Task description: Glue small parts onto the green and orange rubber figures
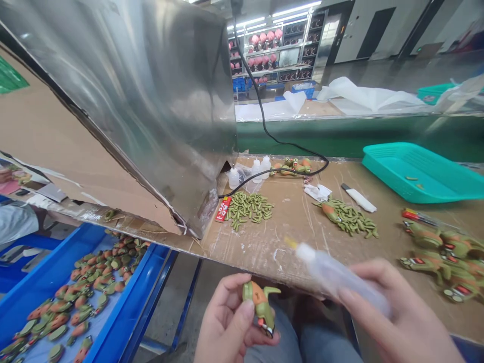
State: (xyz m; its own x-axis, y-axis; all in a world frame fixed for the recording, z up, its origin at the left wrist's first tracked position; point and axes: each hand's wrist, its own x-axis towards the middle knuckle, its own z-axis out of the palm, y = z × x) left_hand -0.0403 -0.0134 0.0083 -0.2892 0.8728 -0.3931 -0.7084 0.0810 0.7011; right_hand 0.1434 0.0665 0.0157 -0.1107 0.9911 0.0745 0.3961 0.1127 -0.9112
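Gripping toy dinosaur (260,305) snout-down, left hand (226,322) closed round it, squeeze bottle (336,275) held in right hand (393,312)

A toy-making workshop is shown: a brown cardboard-covered workbench (287,242) is spread with green-and-orange toy dinosaur parts (247,209), more are heaped in a shallow blue tray (132,297) at lower left, and tall metal factory shelving (291,55) stands at upper centre.

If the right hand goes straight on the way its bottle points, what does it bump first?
Probably the pile of small green pieces on the cardboard bench top, though depth is unclear: the right hand with its squeeze bottle might pass above.
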